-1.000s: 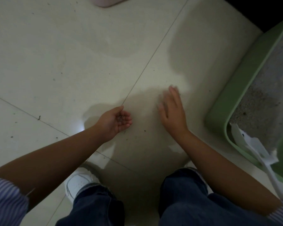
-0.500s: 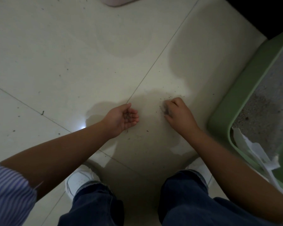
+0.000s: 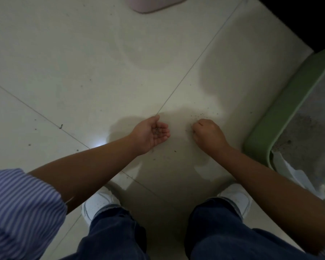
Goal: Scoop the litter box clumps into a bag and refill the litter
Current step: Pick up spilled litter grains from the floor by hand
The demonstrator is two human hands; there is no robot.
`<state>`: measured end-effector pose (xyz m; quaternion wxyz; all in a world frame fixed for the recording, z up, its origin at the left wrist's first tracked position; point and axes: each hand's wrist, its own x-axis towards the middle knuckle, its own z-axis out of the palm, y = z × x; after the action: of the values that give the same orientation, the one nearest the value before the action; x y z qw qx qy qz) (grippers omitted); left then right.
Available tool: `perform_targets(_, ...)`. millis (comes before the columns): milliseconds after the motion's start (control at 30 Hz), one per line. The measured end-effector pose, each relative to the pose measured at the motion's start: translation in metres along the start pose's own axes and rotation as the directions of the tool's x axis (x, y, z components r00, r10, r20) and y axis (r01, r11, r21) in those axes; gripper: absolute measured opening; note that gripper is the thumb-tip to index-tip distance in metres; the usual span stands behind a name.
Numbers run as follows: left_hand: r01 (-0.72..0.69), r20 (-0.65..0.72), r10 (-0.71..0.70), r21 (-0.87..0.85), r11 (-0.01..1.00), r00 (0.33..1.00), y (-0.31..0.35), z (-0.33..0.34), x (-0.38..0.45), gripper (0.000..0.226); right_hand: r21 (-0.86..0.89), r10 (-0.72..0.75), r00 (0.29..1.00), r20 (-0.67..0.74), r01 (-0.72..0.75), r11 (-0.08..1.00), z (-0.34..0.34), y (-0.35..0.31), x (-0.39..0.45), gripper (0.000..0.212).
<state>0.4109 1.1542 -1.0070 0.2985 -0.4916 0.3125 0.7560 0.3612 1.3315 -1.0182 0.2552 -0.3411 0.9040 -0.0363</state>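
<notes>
Head view looks straight down at a person crouched on a pale tiled floor [image 3: 83, 62], two hands out in front of two knees and two white shoes. Their left hand [image 3: 150, 133] lies palm up, fingers loosely cupped round a small heap of gathered litter grains [image 3: 157, 130], while the right hand [image 3: 207, 134] is knuckles up with its fingers curled down against the tile; whether that grip actually pinches any grains I cannot tell, since the fingertips are hidden. One green litter box [image 3: 281, 117] stands just to the right, grey litter [image 3: 308, 132] inside it, and one white scoop [image 3: 296, 173] rests in its near corner (its handle runs out of sight). One pink container [image 3: 154, 4] shows at the top edge; no bag is visible. Loose specks [image 3: 202, 115] are scattered beyond and between the hands, too many and too small to count. My guess is that this is tidy-up of spilled litter. The risk I see is the cupped palm tipping as the person rises or reaches, spilling the grains back out; a hurried sweep could also scatter the specks wider.
</notes>
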Motion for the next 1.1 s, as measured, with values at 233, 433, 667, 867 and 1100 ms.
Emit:
perform_targets(233, 0.033, 0.029, -0.032, -0.022, 0.999, 0.999, -0.001, 0.007, 0.002, 0.052, 0.324, 0.336, 0.94, -0.055, -0.302, 0.897, -0.018, -0.011, 0.003, 0.009)
perform_targets(433, 0.117, 0.097, -0.114, -0.031, 0.993, 0.989, -0.004, 0.02, -0.008, 0.045, 0.612, 0.204, 0.974, -0.1, -0.102, 0.784, -0.044, -0.029, -0.02, 0.013)
perform_targets(667, 0.097, 0.077, -0.098, 0.013, 0.995, 0.992, -0.004, 0.018, -0.003, 0.039, 0.303, 0.304, 0.953, 0.017, -0.295, 0.906, -0.029, 0.013, -0.019, 0.027)
perform_targets(867, 0.074, 0.041, -0.073, -0.023, 0.997, 0.996, -0.003, 0.007, -0.004, 0.04, 0.203, 0.171, 0.971, -0.169, -0.135, 0.97, 0.003, 0.004, -0.006, 0.023)
perform_targets(1100, 0.066, -0.001, -0.066, -0.023, 0.998, 0.998, -0.003, -0.006, -0.007, 0.039, 0.008, -0.062, 0.984, -0.17, 0.064, 0.998, 0.014, 0.01, -0.008, 0.006)
